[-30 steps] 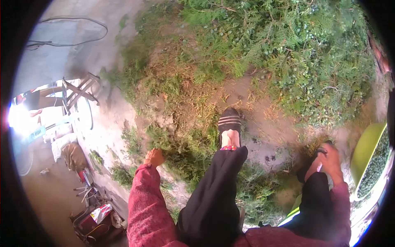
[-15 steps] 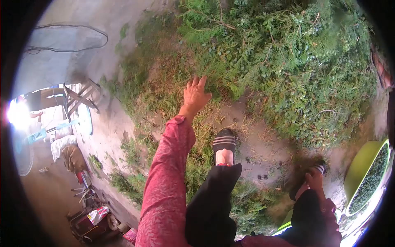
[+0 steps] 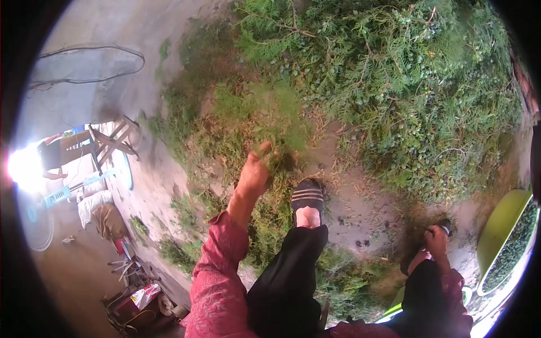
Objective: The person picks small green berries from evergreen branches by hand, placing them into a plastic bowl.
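My left hand is closed around a bunch of green sprigs, which fans out blurred beyond the fingers, above the littered ground and just left of my striped shoe. My right hand rests low at the right beside my other foot; its fingers look curled, but whether they hold anything cannot be made out. A large heap of leafy green branches spreads across the upper right.
At the right edge stands a green tub filled with small green pieces. More cut greenery lies lower left. Farther left are a wooden folding stool, a fan, a brown cloth and a cable.
My left hand, open over the greenery before, has closed on sprigs and moved down and slightly left, with the sprigs lifted. My right hand has barely moved.
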